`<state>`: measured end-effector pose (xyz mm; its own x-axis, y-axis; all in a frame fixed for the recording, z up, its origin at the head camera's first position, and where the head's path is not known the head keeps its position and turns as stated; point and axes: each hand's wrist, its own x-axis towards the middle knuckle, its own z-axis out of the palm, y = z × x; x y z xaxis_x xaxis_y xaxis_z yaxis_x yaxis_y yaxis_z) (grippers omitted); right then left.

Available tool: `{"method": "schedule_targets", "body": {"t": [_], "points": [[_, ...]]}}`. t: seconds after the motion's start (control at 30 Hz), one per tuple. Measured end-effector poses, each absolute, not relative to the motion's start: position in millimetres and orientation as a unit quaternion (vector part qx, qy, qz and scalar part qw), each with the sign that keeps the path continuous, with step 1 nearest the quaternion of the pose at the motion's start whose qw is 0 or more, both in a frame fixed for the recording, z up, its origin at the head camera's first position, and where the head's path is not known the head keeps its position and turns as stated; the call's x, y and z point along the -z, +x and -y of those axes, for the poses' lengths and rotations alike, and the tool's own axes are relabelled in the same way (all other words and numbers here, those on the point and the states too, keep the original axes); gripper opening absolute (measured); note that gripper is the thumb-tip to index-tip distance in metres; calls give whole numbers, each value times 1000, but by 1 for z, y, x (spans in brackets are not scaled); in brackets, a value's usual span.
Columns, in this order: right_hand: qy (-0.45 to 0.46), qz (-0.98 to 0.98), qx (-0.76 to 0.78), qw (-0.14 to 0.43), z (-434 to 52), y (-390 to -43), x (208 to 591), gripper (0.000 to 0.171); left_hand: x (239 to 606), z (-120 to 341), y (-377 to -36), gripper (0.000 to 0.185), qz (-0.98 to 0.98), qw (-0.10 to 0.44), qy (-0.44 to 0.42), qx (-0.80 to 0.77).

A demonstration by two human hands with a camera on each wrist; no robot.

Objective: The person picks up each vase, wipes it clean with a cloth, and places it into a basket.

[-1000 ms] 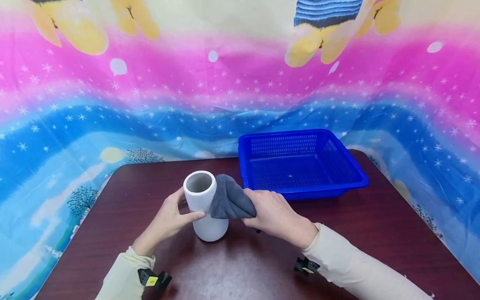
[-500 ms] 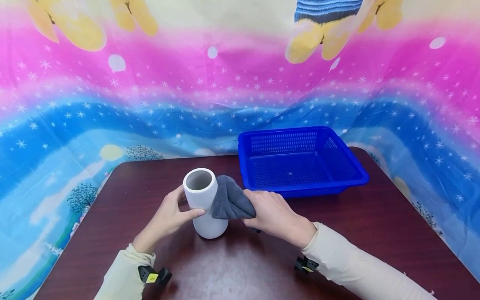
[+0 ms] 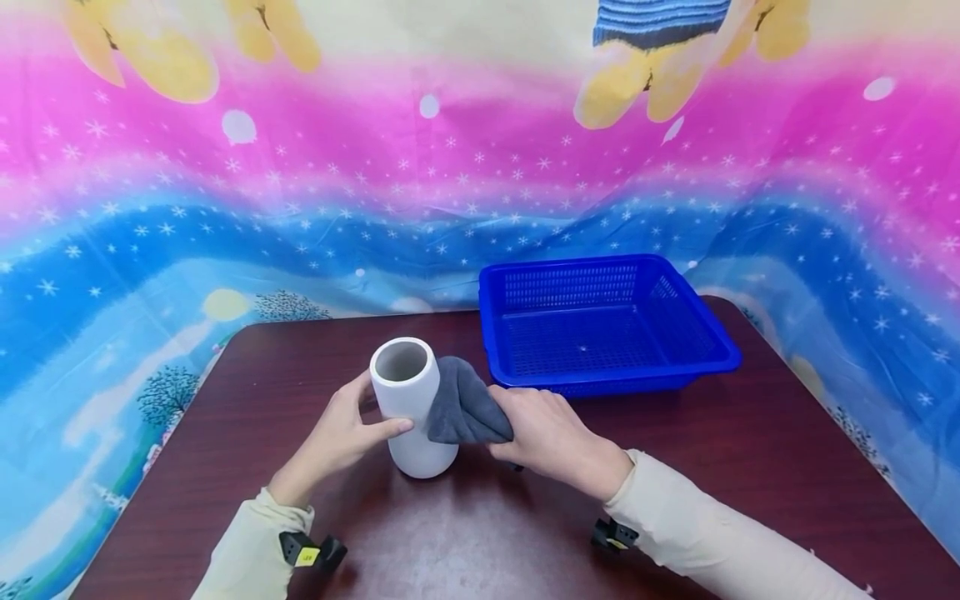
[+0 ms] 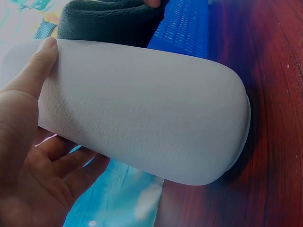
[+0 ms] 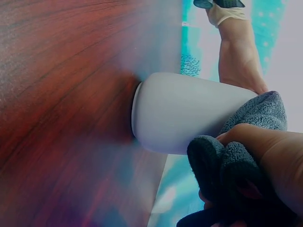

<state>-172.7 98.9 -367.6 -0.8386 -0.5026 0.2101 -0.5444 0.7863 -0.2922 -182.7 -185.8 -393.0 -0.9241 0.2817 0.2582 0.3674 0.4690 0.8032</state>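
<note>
We logged the white vase [image 3: 411, 404] standing on the desk [image 3: 450, 533], between both grips. Left grip [image 3: 341, 432] was curved partway round its left side, thumb in front; right grip [image 3: 547, 437] was closed on the bunched grey cloth [image 3: 467, 408], which touched its right side.

Blue perforated basket [image 3: 615, 377], reddish-brown tabletop [image 3: 757, 450], colourful snowflake-patterned backdrop [image 3: 420, 179]

From above, the head view faces forward and down; both wrist views share the vase [image 3: 408, 402], close and sideways.
</note>
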Motion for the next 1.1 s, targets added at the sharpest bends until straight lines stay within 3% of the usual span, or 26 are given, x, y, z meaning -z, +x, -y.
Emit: {"method": "schedule_targets", "body": {"t": [1.1], "points": [[293,944,-142,58,-102,-170,398,35,393,186,-181,72,858,46,-185,478]]}}
